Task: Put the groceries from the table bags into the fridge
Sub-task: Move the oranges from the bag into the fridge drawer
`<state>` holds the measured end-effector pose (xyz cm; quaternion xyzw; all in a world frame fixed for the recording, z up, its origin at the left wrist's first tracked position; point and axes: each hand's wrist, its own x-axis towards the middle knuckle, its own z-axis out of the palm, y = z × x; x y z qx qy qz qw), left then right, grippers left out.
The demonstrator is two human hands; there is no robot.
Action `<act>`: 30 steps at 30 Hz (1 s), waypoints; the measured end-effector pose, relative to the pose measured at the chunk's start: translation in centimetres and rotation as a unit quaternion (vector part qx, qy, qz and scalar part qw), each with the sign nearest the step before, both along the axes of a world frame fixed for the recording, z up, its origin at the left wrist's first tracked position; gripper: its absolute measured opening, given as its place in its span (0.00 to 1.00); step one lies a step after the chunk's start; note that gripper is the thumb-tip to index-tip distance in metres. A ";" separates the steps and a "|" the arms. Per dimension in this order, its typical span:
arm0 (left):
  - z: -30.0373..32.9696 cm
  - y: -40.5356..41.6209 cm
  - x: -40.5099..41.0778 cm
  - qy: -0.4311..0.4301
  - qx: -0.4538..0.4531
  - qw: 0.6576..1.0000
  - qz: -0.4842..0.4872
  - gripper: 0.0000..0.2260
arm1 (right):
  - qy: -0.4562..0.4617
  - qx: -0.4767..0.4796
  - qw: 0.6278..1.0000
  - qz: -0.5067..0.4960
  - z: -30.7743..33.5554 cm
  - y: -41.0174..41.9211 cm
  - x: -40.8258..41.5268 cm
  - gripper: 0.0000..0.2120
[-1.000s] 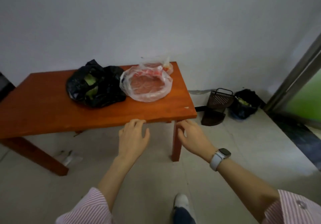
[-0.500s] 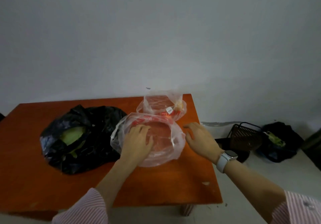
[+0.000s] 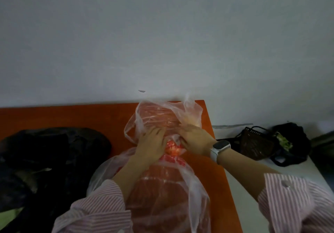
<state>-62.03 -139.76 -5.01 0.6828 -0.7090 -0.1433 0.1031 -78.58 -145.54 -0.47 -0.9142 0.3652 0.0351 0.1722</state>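
Both hands, left hand and right hand, have reached the far clear bag, fingers gripping its plastic.

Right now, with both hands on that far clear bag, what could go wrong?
1. The far clear bag sits near the table's right back corner; a tug sideways might slide it off the edge.
2. The left hand and right hand work thin, loose plastic, which could tear or slip.
3. The near clear bag lies under the forearms, so a quick lift might drag it along.
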 end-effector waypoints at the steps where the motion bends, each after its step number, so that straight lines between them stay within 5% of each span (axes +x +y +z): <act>1: -0.9 -0.6 0.0 -0.004 0.023 1.000 0.002 0.29 | 0.045 -0.011 0.999 0.003 -0.9 -1.3 0.0 0.16; 4: -2.7 -1.4 -0.1 0.005 0.006 1.000 0.010 0.23 | 0.110 -0.028 0.993 -0.035 -3.2 -4.3 -0.7 0.19; 12: -3.2 -1.6 -0.6 0.100 -0.117 0.988 -0.013 0.19 | 0.043 -0.039 0.981 -0.186 -5.0 -7.9 -1.1 0.16; 18: -3.8 -2.5 -0.4 0.139 -0.105 0.984 0.020 0.16 | 0.083 0.045 0.964 -0.247 -6.0 -8.9 -1.9 0.29; 26: -2.7 -2.7 -0.2 0.086 -0.189 0.978 -0.025 0.11 | 0.079 0.070 0.968 -0.229 -7.0 -8.4 -1.9 0.37; 30: -2.7 -3.0 0.6 0.063 -0.123 0.990 0.014 0.23 | 0.009 0.098 0.980 -0.171 -6.3 -7.1 -2.6 0.41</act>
